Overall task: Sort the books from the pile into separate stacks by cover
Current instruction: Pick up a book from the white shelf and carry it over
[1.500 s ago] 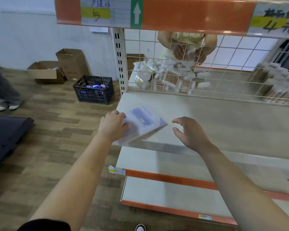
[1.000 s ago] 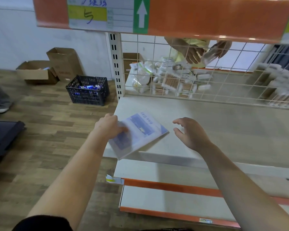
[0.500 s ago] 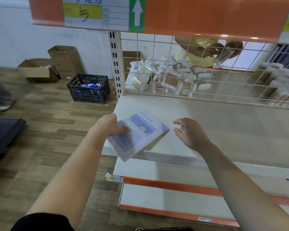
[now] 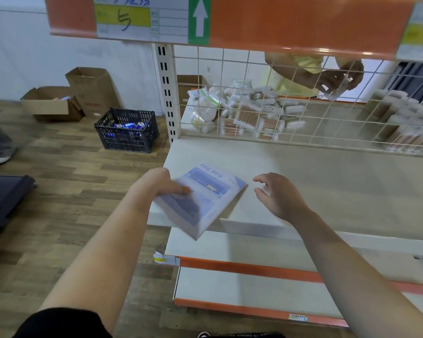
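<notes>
A thin stack of pale blue books (image 4: 205, 198) with "fine Day" on the cover is held at the front left corner of the white shelf (image 4: 327, 181). My left hand (image 4: 159, 186) grips its left edge, thumb on top, and the near corner hangs past the shelf edge, tilted. To the right of the books my right hand (image 4: 276, 196) hovers over the shelf, fingers apart, holding nothing. No other book pile is in view.
A wire grid (image 4: 291, 98) backs the shelf; behind it lie packs of cotton swabs (image 4: 244, 115) and another person's hands. An orange-edged shelf hangs overhead, lower shelves stand below. On the wooden floor at left stand a black crate (image 4: 127, 130) and cardboard boxes (image 4: 66, 98).
My left hand has drawn the blue books toward me and to the left, so they overhang the shelf's front edge more. My right hand has stayed in place.
</notes>
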A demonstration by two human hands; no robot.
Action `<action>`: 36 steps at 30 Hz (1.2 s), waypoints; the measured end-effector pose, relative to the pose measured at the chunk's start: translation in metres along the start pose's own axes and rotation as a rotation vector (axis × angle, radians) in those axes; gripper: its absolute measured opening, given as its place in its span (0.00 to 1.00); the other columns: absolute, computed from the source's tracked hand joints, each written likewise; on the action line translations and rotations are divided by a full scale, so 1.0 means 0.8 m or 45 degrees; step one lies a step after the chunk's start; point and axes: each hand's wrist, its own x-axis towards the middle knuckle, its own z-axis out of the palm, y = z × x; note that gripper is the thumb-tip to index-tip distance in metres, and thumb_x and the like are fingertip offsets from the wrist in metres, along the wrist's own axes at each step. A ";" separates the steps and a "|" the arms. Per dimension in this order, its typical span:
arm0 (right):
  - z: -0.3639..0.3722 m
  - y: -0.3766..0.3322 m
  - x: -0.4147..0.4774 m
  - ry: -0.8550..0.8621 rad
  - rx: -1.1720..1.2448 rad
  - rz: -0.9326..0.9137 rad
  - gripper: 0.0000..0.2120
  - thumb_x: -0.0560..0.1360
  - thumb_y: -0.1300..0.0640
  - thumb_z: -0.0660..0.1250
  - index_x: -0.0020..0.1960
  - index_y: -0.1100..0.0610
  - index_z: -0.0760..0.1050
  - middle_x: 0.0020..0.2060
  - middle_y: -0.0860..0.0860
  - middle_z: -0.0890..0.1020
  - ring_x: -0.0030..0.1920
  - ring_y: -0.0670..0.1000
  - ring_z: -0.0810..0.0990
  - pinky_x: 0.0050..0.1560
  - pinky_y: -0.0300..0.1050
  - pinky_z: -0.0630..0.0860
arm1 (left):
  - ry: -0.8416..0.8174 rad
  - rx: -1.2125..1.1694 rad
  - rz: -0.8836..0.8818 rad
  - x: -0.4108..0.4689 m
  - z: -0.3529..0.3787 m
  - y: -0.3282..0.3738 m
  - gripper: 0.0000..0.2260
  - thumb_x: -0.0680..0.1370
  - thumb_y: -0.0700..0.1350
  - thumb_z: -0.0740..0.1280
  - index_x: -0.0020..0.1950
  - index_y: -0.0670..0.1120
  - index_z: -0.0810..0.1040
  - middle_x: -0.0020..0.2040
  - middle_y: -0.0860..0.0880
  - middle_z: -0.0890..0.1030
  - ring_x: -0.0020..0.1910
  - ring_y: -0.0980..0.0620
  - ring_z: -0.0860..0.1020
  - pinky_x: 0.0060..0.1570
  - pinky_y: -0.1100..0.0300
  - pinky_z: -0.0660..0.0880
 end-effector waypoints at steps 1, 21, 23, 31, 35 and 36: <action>0.000 0.000 0.000 -0.001 -0.004 0.004 0.15 0.76 0.55 0.64 0.61 0.55 0.75 0.53 0.52 0.80 0.52 0.53 0.77 0.52 0.47 0.73 | -0.020 -0.038 0.005 0.000 -0.001 0.001 0.27 0.68 0.63 0.72 0.52 0.42 0.76 0.51 0.45 0.78 0.47 0.46 0.75 0.40 0.55 0.70; -0.028 0.004 -0.003 -0.015 0.039 -0.021 0.14 0.76 0.54 0.63 0.61 0.52 0.75 0.54 0.50 0.79 0.55 0.51 0.76 0.54 0.44 0.70 | 0.377 -0.336 0.198 -0.040 -0.011 0.037 0.13 0.76 0.51 0.68 0.58 0.47 0.75 0.53 0.46 0.80 0.46 0.46 0.77 0.42 0.56 0.73; -0.034 -0.004 0.000 -0.028 0.057 -0.089 0.14 0.76 0.54 0.64 0.61 0.52 0.75 0.54 0.50 0.79 0.55 0.52 0.76 0.54 0.43 0.69 | 0.505 -0.299 0.192 -0.063 -0.023 0.035 0.15 0.75 0.51 0.68 0.60 0.49 0.76 0.55 0.47 0.80 0.50 0.46 0.78 0.47 0.54 0.74; -0.038 -0.073 -0.003 -0.075 0.067 -0.512 0.14 0.76 0.54 0.64 0.60 0.56 0.76 0.55 0.52 0.80 0.54 0.53 0.77 0.54 0.43 0.69 | 0.866 0.008 -0.068 -0.192 -0.033 -0.001 0.09 0.78 0.50 0.62 0.58 0.54 0.74 0.49 0.48 0.78 0.46 0.44 0.76 0.41 0.56 0.69; -0.022 -0.135 -0.015 -0.136 0.127 -0.698 0.14 0.76 0.55 0.64 0.61 0.55 0.76 0.56 0.51 0.80 0.53 0.49 0.77 0.51 0.37 0.66 | 0.906 0.037 -0.183 -0.260 -0.005 -0.056 0.07 0.79 0.49 0.61 0.56 0.52 0.72 0.52 0.45 0.79 0.50 0.42 0.76 0.40 0.55 0.67; -0.015 -0.152 -0.018 -0.160 0.121 -0.730 0.14 0.76 0.55 0.63 0.61 0.54 0.76 0.56 0.51 0.79 0.54 0.49 0.76 0.51 0.37 0.66 | 0.908 0.050 -0.229 -0.277 0.003 -0.071 0.07 0.79 0.49 0.61 0.56 0.52 0.72 0.53 0.45 0.79 0.52 0.42 0.76 0.39 0.55 0.65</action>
